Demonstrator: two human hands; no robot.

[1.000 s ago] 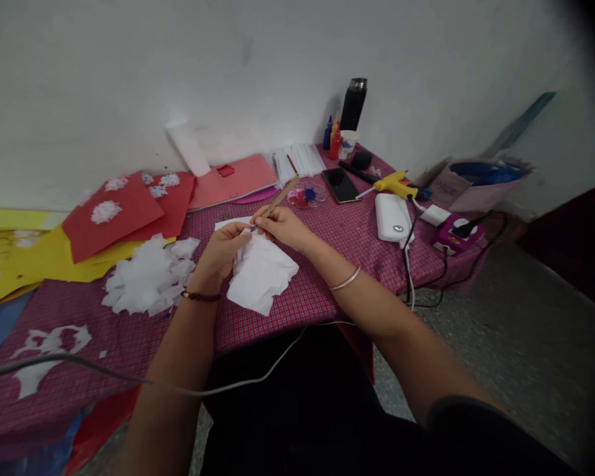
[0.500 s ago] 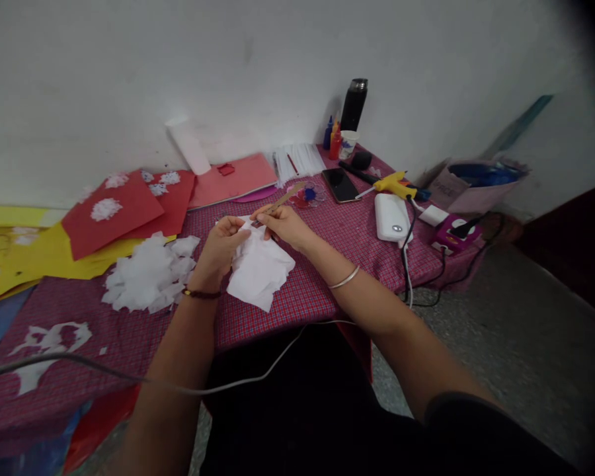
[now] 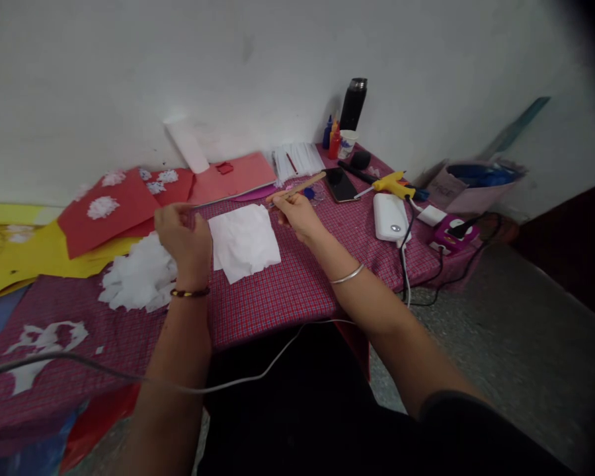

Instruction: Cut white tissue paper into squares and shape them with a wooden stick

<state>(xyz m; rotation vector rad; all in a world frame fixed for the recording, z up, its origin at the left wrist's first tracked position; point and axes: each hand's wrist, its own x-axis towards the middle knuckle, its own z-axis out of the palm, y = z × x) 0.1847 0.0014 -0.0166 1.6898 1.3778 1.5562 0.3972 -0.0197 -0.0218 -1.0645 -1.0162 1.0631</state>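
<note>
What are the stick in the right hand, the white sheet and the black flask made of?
Stick: probably wood, matt, judging by its plain tan colour. White sheet: thin, matt, probably paper, perhaps tissue, as it looks creased and ragged-edged. Black flask: silvery and shiny on top, suggesting metal; the rest could be painted metal or plastic.

Dark capitals on the pale pink bag [image 3: 480, 198] — first letter unclear — appear to end in "ACE".
</note>
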